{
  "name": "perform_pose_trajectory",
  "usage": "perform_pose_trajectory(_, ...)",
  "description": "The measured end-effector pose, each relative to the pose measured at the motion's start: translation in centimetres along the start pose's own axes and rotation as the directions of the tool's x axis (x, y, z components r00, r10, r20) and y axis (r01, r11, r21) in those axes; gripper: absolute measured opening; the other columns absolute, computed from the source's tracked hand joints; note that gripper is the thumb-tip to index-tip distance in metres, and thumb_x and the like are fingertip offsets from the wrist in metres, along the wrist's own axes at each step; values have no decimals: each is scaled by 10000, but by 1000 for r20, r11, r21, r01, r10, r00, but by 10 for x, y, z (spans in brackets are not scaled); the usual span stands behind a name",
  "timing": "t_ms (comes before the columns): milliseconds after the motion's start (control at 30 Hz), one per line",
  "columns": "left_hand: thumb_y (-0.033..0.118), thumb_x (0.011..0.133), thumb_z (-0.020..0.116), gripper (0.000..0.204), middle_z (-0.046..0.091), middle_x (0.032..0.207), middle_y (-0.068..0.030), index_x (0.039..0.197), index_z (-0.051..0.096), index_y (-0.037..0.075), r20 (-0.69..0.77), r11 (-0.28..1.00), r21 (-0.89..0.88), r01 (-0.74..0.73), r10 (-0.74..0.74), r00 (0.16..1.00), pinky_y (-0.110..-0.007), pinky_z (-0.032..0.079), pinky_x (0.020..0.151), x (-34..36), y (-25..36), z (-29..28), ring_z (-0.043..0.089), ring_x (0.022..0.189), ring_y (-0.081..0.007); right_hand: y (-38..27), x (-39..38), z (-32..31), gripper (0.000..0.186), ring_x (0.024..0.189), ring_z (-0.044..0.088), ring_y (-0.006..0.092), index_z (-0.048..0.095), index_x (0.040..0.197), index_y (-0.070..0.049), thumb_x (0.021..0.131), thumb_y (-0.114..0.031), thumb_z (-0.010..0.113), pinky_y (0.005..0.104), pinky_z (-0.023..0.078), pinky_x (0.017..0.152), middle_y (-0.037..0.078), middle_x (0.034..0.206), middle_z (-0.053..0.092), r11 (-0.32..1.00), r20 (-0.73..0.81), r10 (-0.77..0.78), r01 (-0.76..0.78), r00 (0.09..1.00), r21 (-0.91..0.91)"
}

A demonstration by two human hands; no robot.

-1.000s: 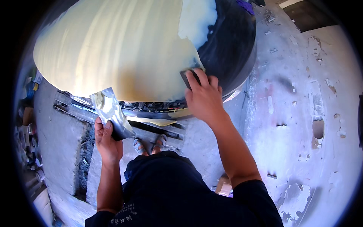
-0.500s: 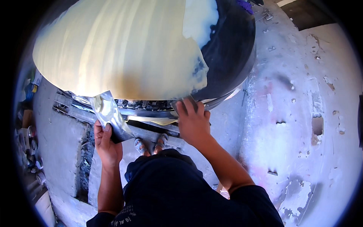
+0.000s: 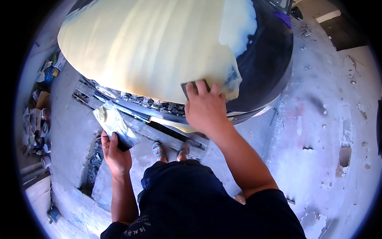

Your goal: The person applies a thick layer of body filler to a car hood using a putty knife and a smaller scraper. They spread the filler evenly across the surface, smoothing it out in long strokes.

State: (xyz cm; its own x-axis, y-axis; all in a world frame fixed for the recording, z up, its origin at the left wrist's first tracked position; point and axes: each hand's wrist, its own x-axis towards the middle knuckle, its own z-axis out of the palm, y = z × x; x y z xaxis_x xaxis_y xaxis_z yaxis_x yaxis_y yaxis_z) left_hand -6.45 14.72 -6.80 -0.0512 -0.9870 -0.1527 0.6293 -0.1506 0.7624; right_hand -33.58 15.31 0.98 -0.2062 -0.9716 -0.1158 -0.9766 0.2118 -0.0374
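A car hood (image 3: 139, 51) coated in streaky pale-yellow filler spreads out in front of me, dark near its right edge. Against its front right area my right hand (image 3: 207, 106) presses a dark flat putty spreader (image 3: 185, 88), fingers closed over its top. Most of the spreader is hidden under those fingers. Lower left, away from the hood, my left hand (image 3: 116, 156) grips a shiny metal putty board (image 3: 117, 126) between thumb and fingers. A dab of pale putty (image 3: 102, 115) lies on the board's far end.
Below the hood runs the open front end (image 3: 147, 104) of the car. A trench (image 3: 92, 165) cuts the concrete floor at left. Cans and boxes (image 3: 39, 119) are heaped along the left side. Purple cloth (image 3: 283, 18) shows at upper right, beside a patchy pale floor (image 3: 318, 119).
The spreader in my right hand has gone from the hood's front edge up onto the filler. My left hand's board now sits apart from the hood edge. The view has shifted.
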Motion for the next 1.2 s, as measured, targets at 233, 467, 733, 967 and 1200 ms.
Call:
perform_pose_trajectory(233, 31, 940, 466, 299, 575, 1198, -115, 1237, 459, -2, -16, 1000, 4, -14, 14, 1000, -348, 394, 1005, 1, -11, -6, 551, 1100, -186, 3, -46, 24, 494, 1095, 439, 392, 486, 1290, -91, 821, -208, 590, 535, 430, 823, 118, 1299, 454, 994, 7, -95, 95, 995, -54)
perform_pose_trajectory(467, 39, 941, 477, 311, 573, 1200, -114, 1249, 453, 5, 37, 1000, 15, -15, 14, 999, -353, 387, 1010, -1, -5, 5, 546, 1107, -191, 129, 5, -21, 442, 1111, 447, 368, 522, 1276, -164, 838, -216, 557, 539, 422, 844, 54, 1323, 453, 993, -235, 54, -76, 971, -86)
perform_pose_trajectory(733, 38, 939, 498, 296, 571, 1195, -110, 1230, 464, 6, 59, 999, -34, 29, -27, 998, -347, 387, 1009, -14, -6, 17, 544, 1096, -181, 92, 9, -35, 420, 1089, 459, 383, 530, 1280, -155, 866, -222, 534, 535, 414, 876, 55, 1317, 459, 998, 23, -16, 17, 1000, -53)
perform_pose_trajectory(967, 42, 936, 503, 270, 590, 1168, -102, 1204, 479, 16, 150, 998, -50, 43, -35, 988, -339, 394, 998, -23, -21, 49, 557, 1073, -177, 91, -66, 1, 451, 1070, 432, 360, 531, 1236, -141, 791, -154, 604, 501, 403, 828, 58, 1271, 456, 994, -130, -104, 98, 986, -47)
perform_pose_trajectory(1200, 18, 940, 474, 242, 597, 1149, -99, 1180, 496, 45, 278, 977, -127, 171, -131, 952, -346, 419, 980, -45, -36, 127, 570, 1054, -180, 97, -102, -46, 440, 1205, 456, 338, 464, 1353, -1, 931, -117, 498, 382, 360, 1002, 191, 1352, 423, 572, -368, -298, 473, 881, 670)
